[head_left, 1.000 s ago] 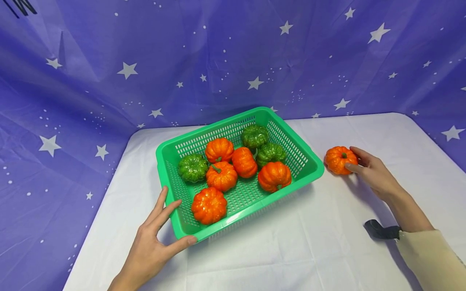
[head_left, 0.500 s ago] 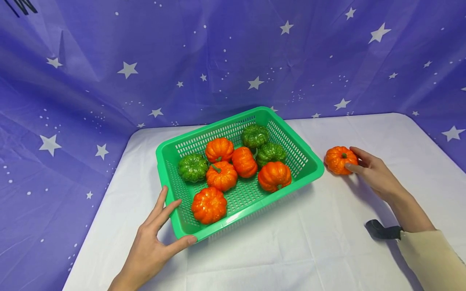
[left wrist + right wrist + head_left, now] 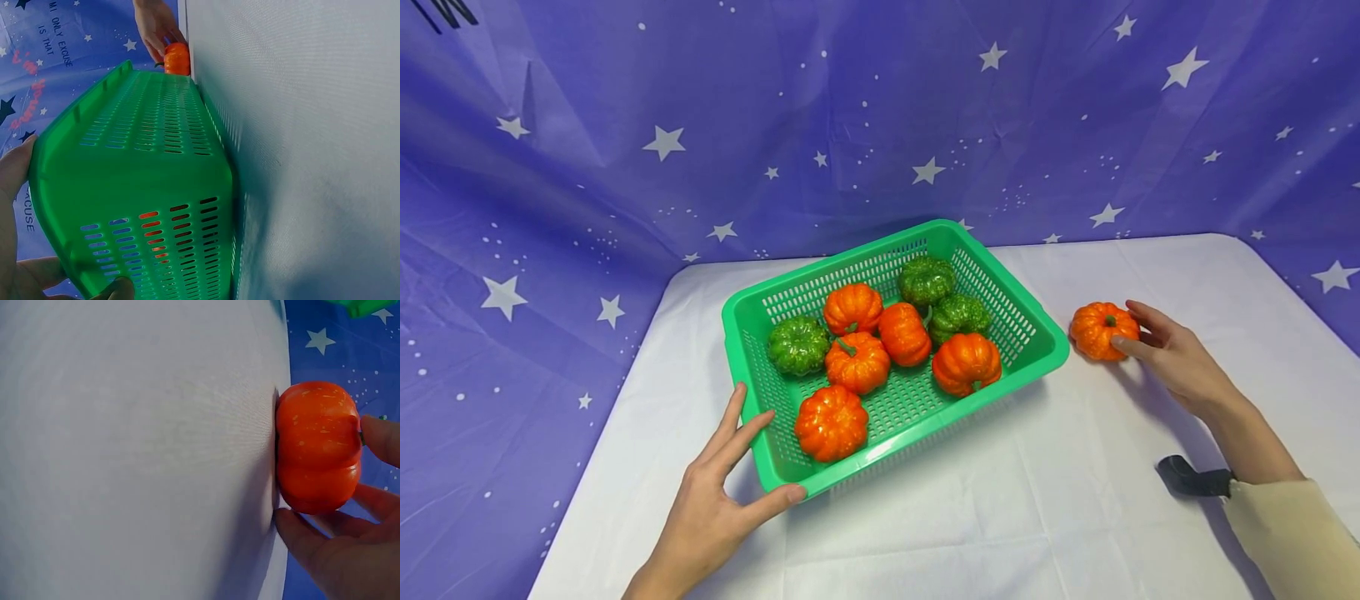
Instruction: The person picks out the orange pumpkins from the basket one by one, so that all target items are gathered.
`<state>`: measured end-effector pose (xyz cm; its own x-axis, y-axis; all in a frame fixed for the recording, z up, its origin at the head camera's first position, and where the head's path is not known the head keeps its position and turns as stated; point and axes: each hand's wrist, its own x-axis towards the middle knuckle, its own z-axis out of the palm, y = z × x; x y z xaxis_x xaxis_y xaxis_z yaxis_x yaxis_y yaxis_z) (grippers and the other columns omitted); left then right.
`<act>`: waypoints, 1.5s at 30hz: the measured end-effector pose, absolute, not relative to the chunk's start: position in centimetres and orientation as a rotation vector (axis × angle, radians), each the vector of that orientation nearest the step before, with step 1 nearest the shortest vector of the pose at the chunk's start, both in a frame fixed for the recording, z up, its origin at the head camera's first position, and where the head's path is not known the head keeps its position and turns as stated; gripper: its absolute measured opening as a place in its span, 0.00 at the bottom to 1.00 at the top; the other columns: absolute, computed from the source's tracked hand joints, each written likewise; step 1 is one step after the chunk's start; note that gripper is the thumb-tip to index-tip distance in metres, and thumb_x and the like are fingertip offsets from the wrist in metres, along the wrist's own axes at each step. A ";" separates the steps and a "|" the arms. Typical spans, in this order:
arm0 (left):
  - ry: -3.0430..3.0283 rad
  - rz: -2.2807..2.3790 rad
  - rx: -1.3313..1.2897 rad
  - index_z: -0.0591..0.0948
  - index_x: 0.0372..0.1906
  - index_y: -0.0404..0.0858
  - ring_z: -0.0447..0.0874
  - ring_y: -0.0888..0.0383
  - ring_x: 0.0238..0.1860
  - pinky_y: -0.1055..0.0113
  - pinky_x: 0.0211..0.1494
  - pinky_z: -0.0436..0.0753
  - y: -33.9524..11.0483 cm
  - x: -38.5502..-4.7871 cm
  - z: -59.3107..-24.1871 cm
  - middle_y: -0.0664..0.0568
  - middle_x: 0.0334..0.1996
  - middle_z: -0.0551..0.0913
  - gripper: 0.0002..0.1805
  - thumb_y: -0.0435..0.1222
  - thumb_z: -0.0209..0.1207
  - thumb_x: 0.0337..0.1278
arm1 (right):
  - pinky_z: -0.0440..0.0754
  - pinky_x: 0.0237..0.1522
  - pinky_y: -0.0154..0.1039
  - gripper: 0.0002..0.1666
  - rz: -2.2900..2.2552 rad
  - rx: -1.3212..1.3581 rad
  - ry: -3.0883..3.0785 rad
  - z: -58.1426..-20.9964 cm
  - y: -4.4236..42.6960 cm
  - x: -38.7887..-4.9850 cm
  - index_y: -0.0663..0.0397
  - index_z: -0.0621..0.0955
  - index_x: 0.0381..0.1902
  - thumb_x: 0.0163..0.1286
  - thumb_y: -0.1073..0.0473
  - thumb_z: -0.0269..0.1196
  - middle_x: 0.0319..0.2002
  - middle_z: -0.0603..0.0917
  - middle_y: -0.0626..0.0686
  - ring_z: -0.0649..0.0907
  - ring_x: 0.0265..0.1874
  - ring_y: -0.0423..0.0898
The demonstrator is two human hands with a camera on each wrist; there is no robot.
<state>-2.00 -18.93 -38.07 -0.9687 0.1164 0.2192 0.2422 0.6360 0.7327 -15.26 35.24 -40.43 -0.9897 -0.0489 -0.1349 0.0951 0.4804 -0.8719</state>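
Note:
In the head view a green plastic basket [image 3: 898, 437] stands at an angle on the white table. My left hand [image 3: 703, 508] holds its near left corner, fingers over the left rim and thumb on the front rim. Orange pumpkins [image 3: 831, 423] and three green ones [image 3: 799, 344] lie inside. Right of the basket, another small orange pumpkin [image 3: 1101, 332] sits on the table. My right hand [image 3: 1180, 367] holds that one from the right, its thumb by the stem and its fingers along the side. The right wrist view shows this pumpkin [image 3: 319, 447] resting on the cloth.
A white cloth [image 3: 962, 533] covers the table. Behind and to the left hangs a purple curtain [image 3: 850, 108] with white stars. A black strap piece [image 3: 1191, 479] sticks out at my right wrist, by the beige sleeve [image 3: 1292, 533].
My right hand has shifted very slightly to the right against the pumpkin. The left hand, the basket and its contents have stayed in place.

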 end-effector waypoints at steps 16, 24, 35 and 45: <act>-2.698 -1.260 -0.290 0.75 0.67 0.39 0.61 0.41 0.71 0.83 0.62 0.57 -19.0 -1.9 -38.2 0.56 0.78 0.49 0.42 0.42 0.78 0.42 | 0.69 0.43 0.14 0.41 -1.314 0.039 2.853 -37.2 34.2 -11.9 0.60 0.58 0.76 0.75 0.49 0.59 0.74 0.56 0.68 0.63 0.65 0.74; -2.696 -1.295 -0.281 0.74 0.68 0.39 0.59 0.38 0.71 0.84 0.61 0.58 -19.0 -1.9 -38.2 0.57 0.79 0.47 0.42 0.40 0.77 0.43 | 0.66 0.53 0.15 0.32 -1.382 -0.106 2.939 -35.2 31.0 -10.7 0.64 0.70 0.69 0.72 0.57 0.63 0.72 0.62 0.65 0.62 0.71 0.57; -2.679 -1.332 -0.289 0.73 0.69 0.39 0.59 0.39 0.71 0.84 0.62 0.58 -18.8 -2.0 -38.3 0.56 0.79 0.47 0.43 0.40 0.77 0.44 | 0.74 0.52 0.22 0.27 -1.531 -0.312 2.742 -32.6 25.3 -10.4 0.55 0.75 0.66 0.71 0.57 0.64 0.67 0.71 0.51 0.76 0.61 0.45; -2.674 -1.316 -0.288 0.73 0.69 0.39 0.59 0.39 0.71 0.82 0.63 0.57 -18.9 -2.0 -38.3 0.57 0.79 0.47 0.43 0.40 0.77 0.43 | 0.76 0.52 0.27 0.27 -1.541 -0.456 2.555 -32.1 20.9 -11.4 0.60 0.76 0.64 0.71 0.55 0.65 0.62 0.77 0.57 0.77 0.60 0.58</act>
<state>-1.95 -18.88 -38.34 -0.9708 0.1061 0.2152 0.2352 0.5972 0.7668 -11.43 20.92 -32.09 -0.9469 -0.3176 0.0497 -0.1922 0.4353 -0.8795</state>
